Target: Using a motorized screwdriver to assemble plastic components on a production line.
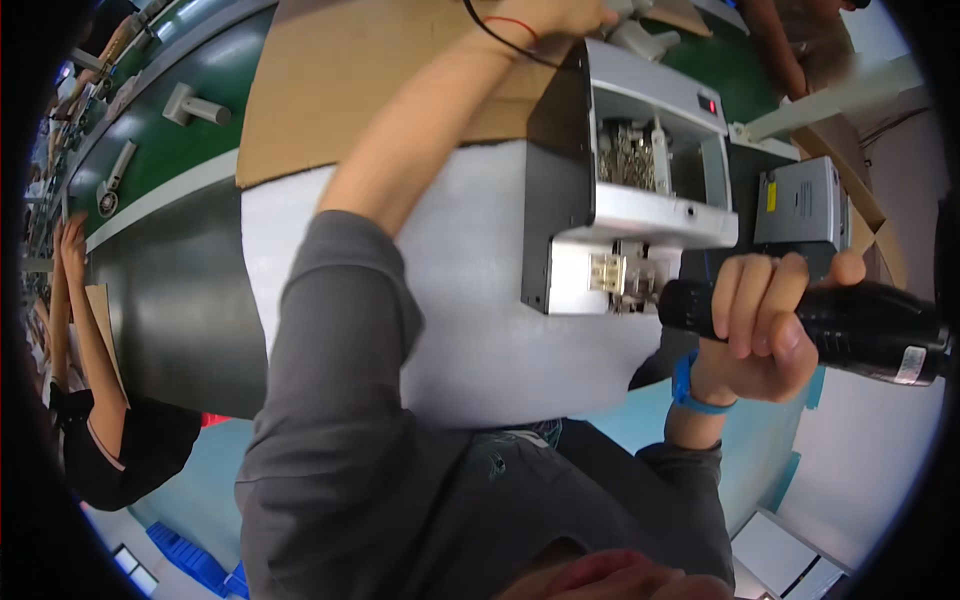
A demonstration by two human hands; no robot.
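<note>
My right hand [765,325] is wrapped around a black electric screwdriver [865,325], held nearly level. The screwdriver's nose points left, close to the front of a grey and black screw feeder [655,215]. Small metal parts show in the feeder's open top, and a brass-coloured block sits at its front; I cannot tell whether the bit touches it. Stretched far forward past the feeder, my left hand [565,15] is beside white plastic housings [640,38] at the top edge. The picture's edge cuts that hand off, so its grip is unclear.
Brown cardboard [350,80] and a white foam sheet [470,230] cover the bench. White dryer-shaped housings [195,105] lie on the green conveyor [155,150]. A grey box [800,205] stands right of the feeder. Co-workers' arms [85,310] show at the left and upper right.
</note>
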